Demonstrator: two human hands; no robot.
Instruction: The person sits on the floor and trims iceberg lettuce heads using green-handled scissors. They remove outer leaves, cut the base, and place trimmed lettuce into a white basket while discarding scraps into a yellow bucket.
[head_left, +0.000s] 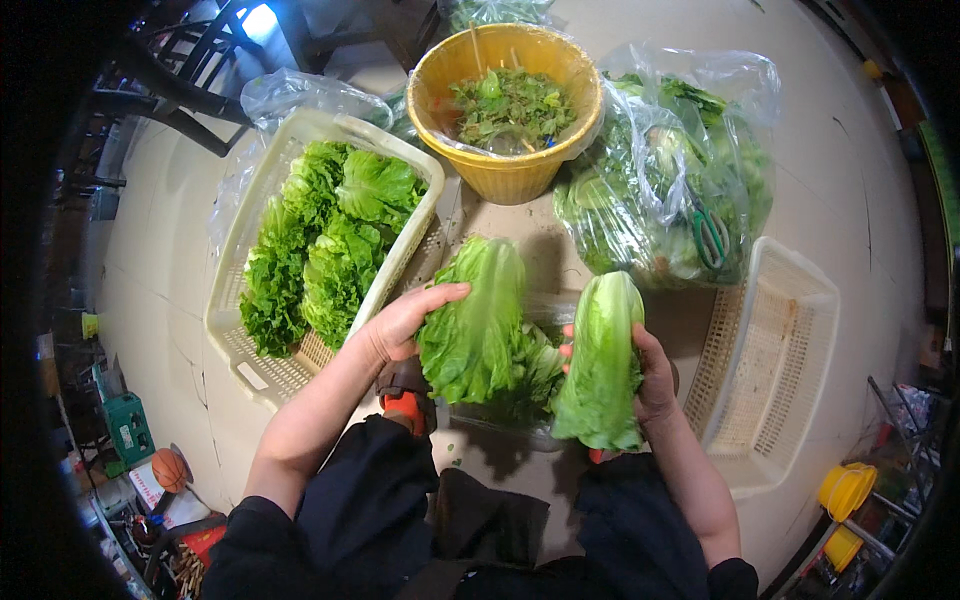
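Note:
My left hand (411, 319) grips a loose-leafed green lettuce (476, 322), thumb across its near side. In my right hand (651, 367) is a narrower, paler lettuce head (604, 360), held upright with its cut base uppermost. Below and between them, more lettuce leaves (540, 360) show in a clear plastic bag (551, 311) on the floor, partly hidden by what I hold. To the left, a cream plastic basket (232, 300) contains several lettuces (330, 240) lying side by side.
A yellow bucket (502, 184) lined with plastic holds leaf scraps (514, 109). Right of it stands a clear bag of greens (622, 217) with green-handled scissors (709, 238) on it. Another cream basket (795, 360) is at right. Dark chairs (180, 97) stand at upper left.

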